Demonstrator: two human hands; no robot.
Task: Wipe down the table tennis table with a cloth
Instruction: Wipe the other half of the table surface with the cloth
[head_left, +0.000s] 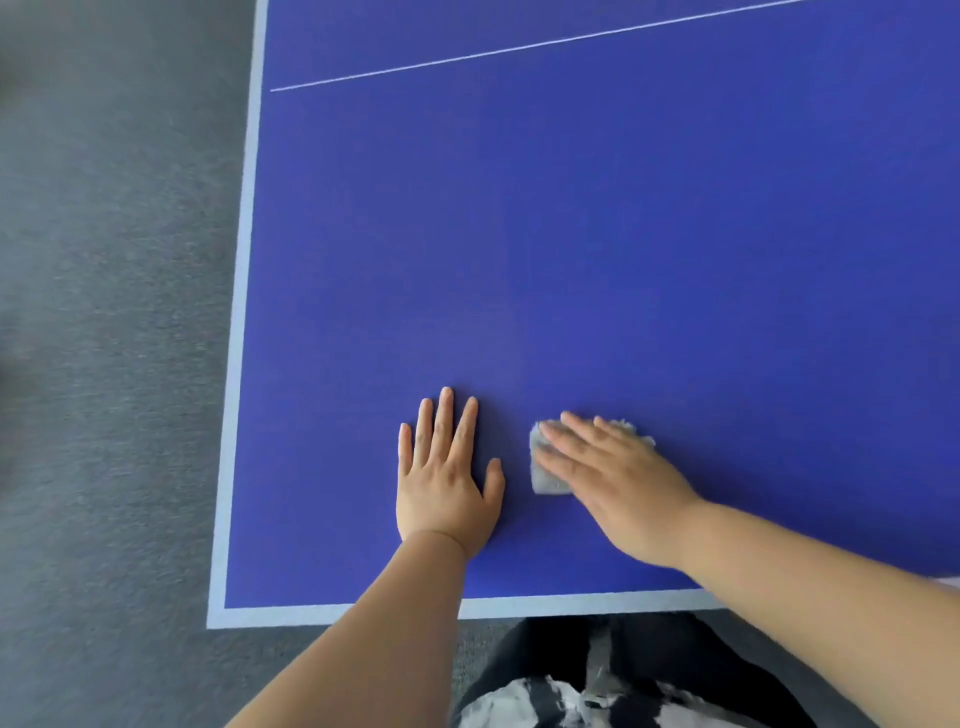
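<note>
Right hand (618, 483) is pressing flat, fingers straight, on the grey cloth (545, 467) near the table (623, 234) corner at 6 o'clock — left hand (447, 478) is resting spread beside it at 9 o'clock, unwiped blue stretching toward 12.

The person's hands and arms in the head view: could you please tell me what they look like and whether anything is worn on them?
Both the left hand and the right hand are bare, with no gloves, rings or watch visible. No sleeve shows anywhere up to the picture's edge.
</note>
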